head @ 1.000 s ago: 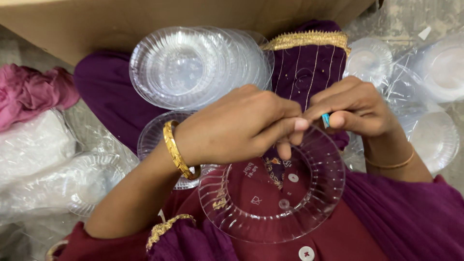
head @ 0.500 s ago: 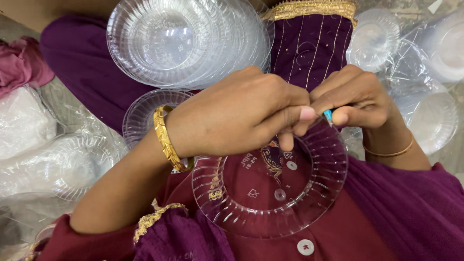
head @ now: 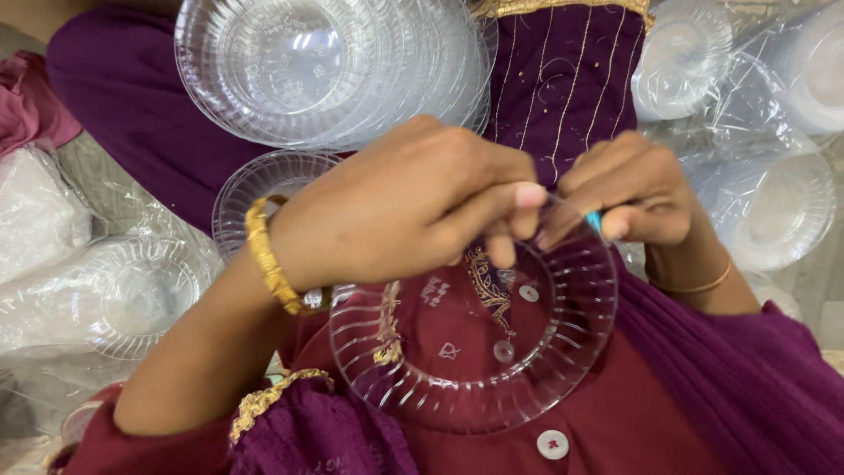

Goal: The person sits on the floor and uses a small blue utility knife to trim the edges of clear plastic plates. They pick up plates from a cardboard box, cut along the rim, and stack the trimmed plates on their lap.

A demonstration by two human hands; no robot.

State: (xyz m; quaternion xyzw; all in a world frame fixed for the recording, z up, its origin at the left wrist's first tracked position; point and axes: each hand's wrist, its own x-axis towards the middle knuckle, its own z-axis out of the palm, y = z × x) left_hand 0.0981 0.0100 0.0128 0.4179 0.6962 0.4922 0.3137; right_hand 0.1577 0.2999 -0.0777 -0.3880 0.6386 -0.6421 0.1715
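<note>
Clear ribbed plastic plate (head: 475, 352) held over lap, frame centre | left hand (head: 396, 211) and right hand (head: 633, 189) both pinched closed on its 12 o'clock rim | judged light, thin, slippery, crack-prone; best gripped at rim | plate stack (head: 334, 70) at 11 o'clock.

The ribbed plate (head: 475, 352) is clear, shiny plastic with little ridges around its rim. The stack of plates (head: 325, 70) is the same see-through, glossy plastic. The wrapped plates (head: 774, 211) sit in thin, crinkly plastic film. The bangle (head: 268, 255) looks like shiny gold metal with a bumpy face. The purple dress (head: 668, 405) is soft, matt cloth with gold thread trim.
</note>
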